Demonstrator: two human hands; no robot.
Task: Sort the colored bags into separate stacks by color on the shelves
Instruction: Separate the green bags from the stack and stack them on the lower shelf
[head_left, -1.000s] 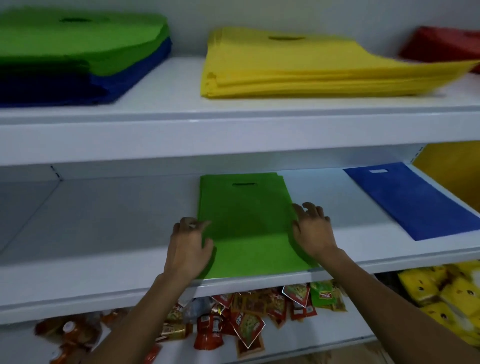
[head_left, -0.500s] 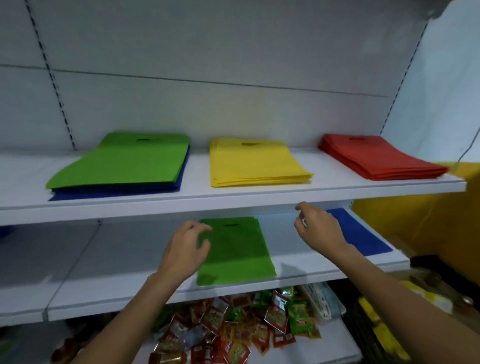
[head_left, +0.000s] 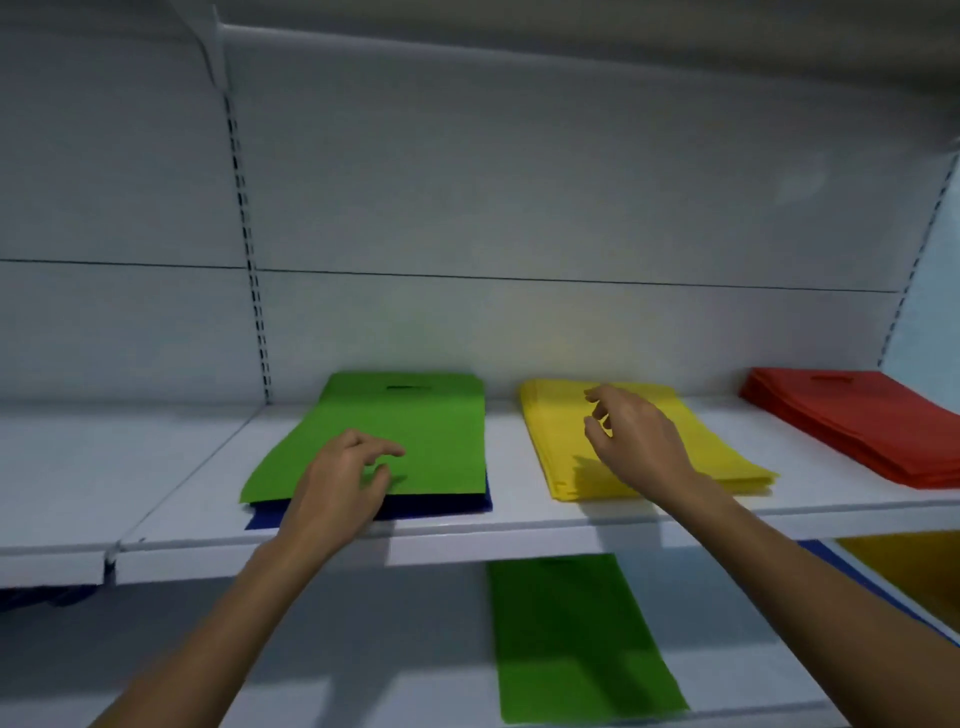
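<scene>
On the upper shelf (head_left: 519, 525) a green bag (head_left: 415, 421) lies on top of a stack of blue bags (head_left: 441, 503). To its right sits a yellow stack (head_left: 561, 447), and a red stack (head_left: 862, 421) is at the far right. A single green bag (head_left: 576, 634) lies on the lower shelf (head_left: 363, 649). My left hand (head_left: 343, 483) hovers over the front of the upper green bag, fingers loosely curled, holding nothing. My right hand (head_left: 634, 436) hangs above the yellow stack with relaxed fingers, also holding nothing.
A blue bag's edge (head_left: 831, 558) shows on the lower shelf at the right, behind my right forearm. A yellow surface (head_left: 904, 566) stands beyond it. The white back wall has slotted uprights (head_left: 249, 270). Bare shelf stretches to the left.
Both hands left the green bag on the lower shelf and rose to the upper shelf. The view tilted upward, so the snack packets below dropped out of sight.
</scene>
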